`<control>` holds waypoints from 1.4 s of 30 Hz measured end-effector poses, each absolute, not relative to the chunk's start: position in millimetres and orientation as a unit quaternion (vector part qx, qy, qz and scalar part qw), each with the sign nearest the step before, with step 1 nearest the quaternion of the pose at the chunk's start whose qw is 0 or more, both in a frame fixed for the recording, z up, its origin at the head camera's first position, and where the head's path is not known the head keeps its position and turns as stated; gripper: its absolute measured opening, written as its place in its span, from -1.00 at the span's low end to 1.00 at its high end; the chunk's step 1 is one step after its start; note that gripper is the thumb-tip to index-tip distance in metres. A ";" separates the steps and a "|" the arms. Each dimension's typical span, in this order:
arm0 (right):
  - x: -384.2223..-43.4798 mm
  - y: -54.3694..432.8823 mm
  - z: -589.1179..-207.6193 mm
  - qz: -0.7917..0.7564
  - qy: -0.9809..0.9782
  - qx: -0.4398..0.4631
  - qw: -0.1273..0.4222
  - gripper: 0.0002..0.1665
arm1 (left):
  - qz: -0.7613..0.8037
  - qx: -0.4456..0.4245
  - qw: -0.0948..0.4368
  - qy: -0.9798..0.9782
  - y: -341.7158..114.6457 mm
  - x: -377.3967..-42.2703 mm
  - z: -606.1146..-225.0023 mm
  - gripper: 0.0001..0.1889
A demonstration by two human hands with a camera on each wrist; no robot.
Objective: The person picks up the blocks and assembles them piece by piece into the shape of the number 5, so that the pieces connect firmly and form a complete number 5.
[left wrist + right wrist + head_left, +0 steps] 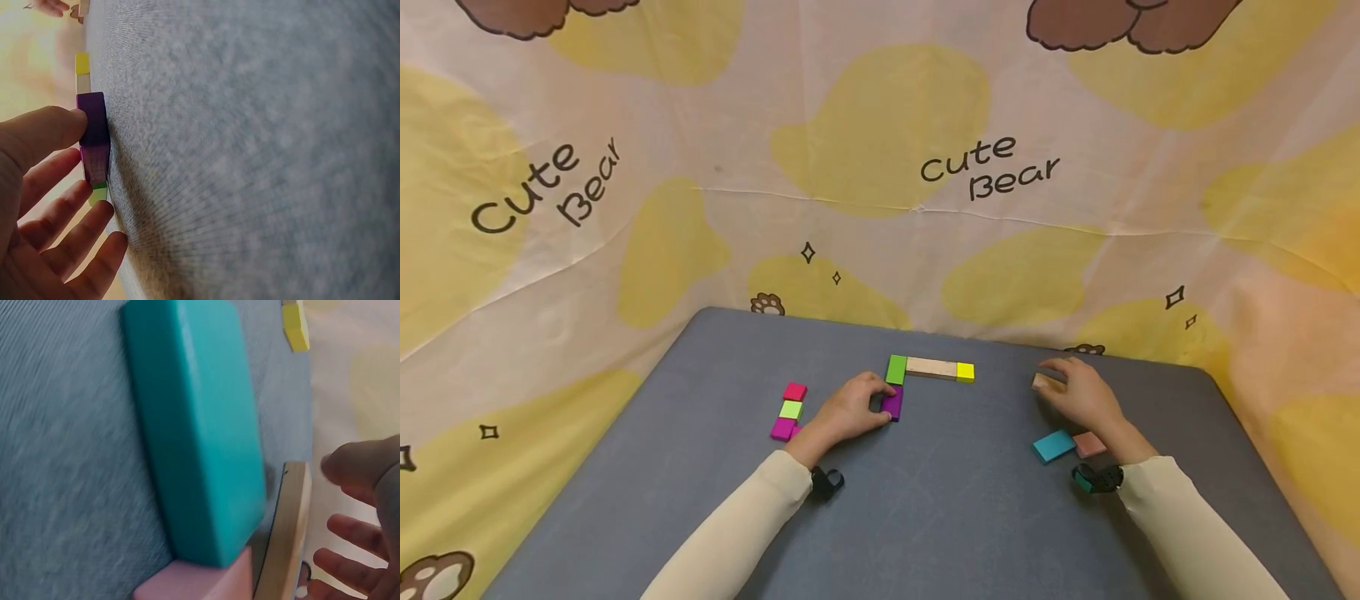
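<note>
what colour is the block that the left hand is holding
Purple; the block in the left hand shows best in the head view.

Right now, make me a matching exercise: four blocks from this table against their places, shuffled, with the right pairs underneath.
Blocks
1. Yellow block
2. Purple block
3. Blue block
4. Red block

Places
A. Against the salmon block
B. Next to the lime block
C. At the right end of a wooden strip
D. At the left hand's fingers

Pairs: 1-C, 2-D, 3-A, 4-B
</note>
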State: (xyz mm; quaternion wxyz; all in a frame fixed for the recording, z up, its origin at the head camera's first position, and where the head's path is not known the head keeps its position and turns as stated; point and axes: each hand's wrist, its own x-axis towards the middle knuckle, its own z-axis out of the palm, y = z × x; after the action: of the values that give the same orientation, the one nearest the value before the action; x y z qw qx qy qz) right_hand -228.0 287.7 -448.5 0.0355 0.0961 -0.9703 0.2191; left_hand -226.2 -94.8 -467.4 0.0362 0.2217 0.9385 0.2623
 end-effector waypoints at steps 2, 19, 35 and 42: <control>-227.7 292.4 -450.7 0.208 -0.972 0.103 0.038 -0.50 | 0.261 0.222 0.035 0.939 -94.3 -226.6 -467.6 -0.64; -228.5 306.3 -463.2 0.198 -0.974 0.102 0.035 -0.55 | 0.260 0.224 0.026 0.939 -91.7 -227.9 -468.5 -0.64; -228.3 307.1 -468.3 0.216 -0.970 0.103 0.040 -0.59 | 0.267 0.223 0.022 0.937 -93.8 -229.1 -469.0 -0.66; -220.0 296.2 -463.2 0.230 -0.965 0.111 0.063 -0.60 | 0.271 0.215 0.022 0.938 -95.2 -229.1 -471.0 -0.71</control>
State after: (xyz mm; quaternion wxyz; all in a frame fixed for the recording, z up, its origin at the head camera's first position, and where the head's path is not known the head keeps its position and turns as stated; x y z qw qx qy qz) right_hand -220.0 296.2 -463.2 0.0628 0.1115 -0.9648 0.2296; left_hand -229.1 -95.2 -471.0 0.0222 0.2153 0.9378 0.2713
